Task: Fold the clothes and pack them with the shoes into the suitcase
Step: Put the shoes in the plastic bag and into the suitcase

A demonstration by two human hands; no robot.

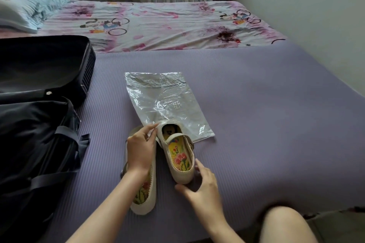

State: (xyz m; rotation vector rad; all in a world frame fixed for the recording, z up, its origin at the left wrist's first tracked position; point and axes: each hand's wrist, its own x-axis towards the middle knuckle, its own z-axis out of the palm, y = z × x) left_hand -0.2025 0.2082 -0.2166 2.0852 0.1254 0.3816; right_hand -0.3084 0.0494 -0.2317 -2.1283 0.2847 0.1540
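Observation:
Two beige shoes with flowered insoles lie on the purple mat (256, 124). The right shoe (180, 156) has its toe just inside the mouth of a clear plastic bag (167, 102). My right hand (199, 185) cups that shoe's heel, fingers curled round it. My left hand (141, 148) pinches the near edge of the bag's mouth and lies over the left shoe (144, 197), which is partly hidden by my wrist. An open black suitcase (39, 104) lies at the left, dark fabric and straps inside.
A bed with a flowered sheet (158, 23) stretches beyond the mat, with pillows (23, 4) and folded bedding at the back. A wall runs along the right. My bare knee (284, 225) is at the bottom right.

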